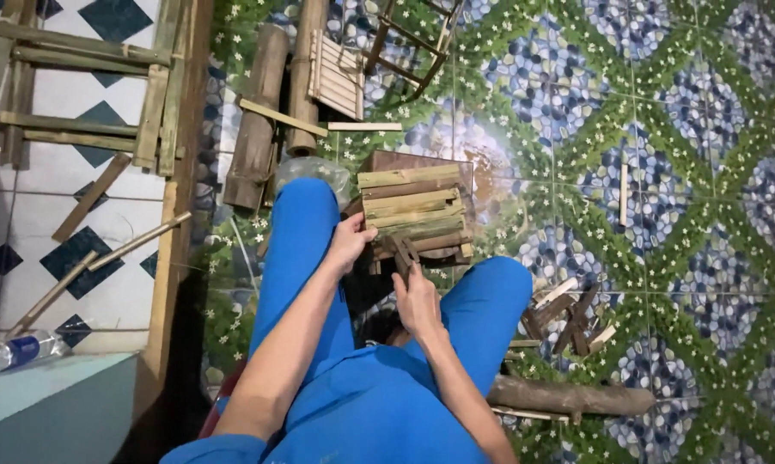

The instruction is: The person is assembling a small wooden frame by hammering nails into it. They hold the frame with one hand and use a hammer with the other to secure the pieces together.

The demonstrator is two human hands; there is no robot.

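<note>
Below, seen from the head camera:
Left hand [350, 242]: fingers closed in a grip on the near left edge of the slatted bamboo piece [413, 210], beside the left knee.
Right hand [417, 302]: wrapped around the handles of dark pliers [404, 253], whose tip touches the near edge of the slats.
Slatted bamboo piece: flat greenish-brown strips laid side by side, resting on a dark brown wooden block [418, 163] on the floor between the knees of the blue trousers [302, 232].
Plastic bottle [18, 351]: clear, lying on its side at far left, with a blue band label around its middle; print too small to tell.
Clear plastic bag [306, 169]: crumpled, just beyond the left knee.
Bamboo poles [259, 120]: thick, lying left of the block.
Small slatted panel [338, 76]: pale, leaning against the poles.
Offcuts [568, 318]: short dark and pale pieces, piled right of the right knee.
Log [572, 399]: brown, lying near the right thigh.
Floor [662, 172]: pebble-and-leaf patterned tiles.
</note>
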